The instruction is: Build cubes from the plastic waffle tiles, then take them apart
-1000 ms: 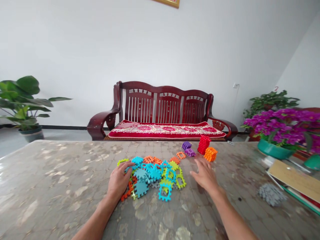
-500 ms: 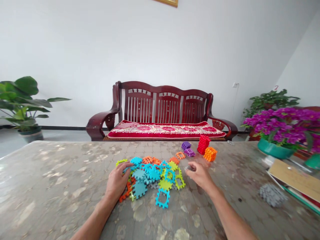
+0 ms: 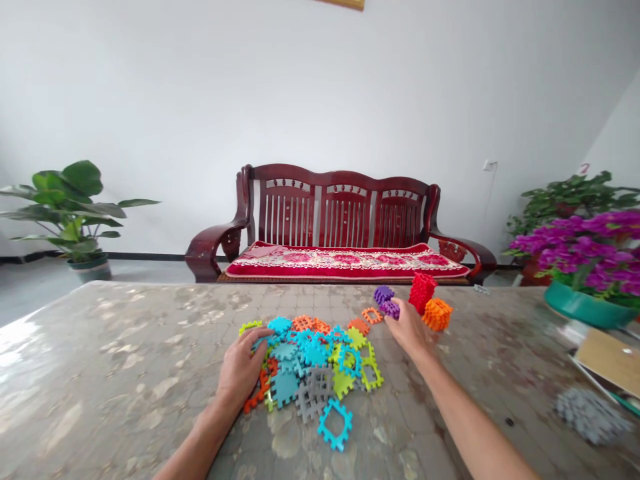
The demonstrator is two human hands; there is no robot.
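A heap of notched plastic puzzle tiles lies mid-table, with blue tiles [image 3: 314,352], lime green tiles [image 3: 343,385] and grey lattice tiles [image 3: 315,393]. My left hand [image 3: 243,363] rests over the heap's left edge, fingers stretched onto the tiles and partly hidden. Beyond the heap's right side, my right hand [image 3: 407,328] has thumb and fingers closed around a small stack of purple tiles [image 3: 390,309]. Behind this stack is a darker violet stack [image 3: 383,295]. A red stack [image 3: 422,292] and an orange stack [image 3: 437,314] stand just right of the hand.
A single orange frame tile [image 3: 372,315] lies between heap and stacks. At the right are a row of grey tiles [image 3: 593,415], a brown folder [image 3: 610,360] and a teal flower pot [image 3: 590,305]. A wooden bench [image 3: 345,213] stands behind the table.
My right hand has left a grey piece and moved away from me to the purple stack. Grey lattice tiles now lie on the heap's front. The left hand stays at the heap.
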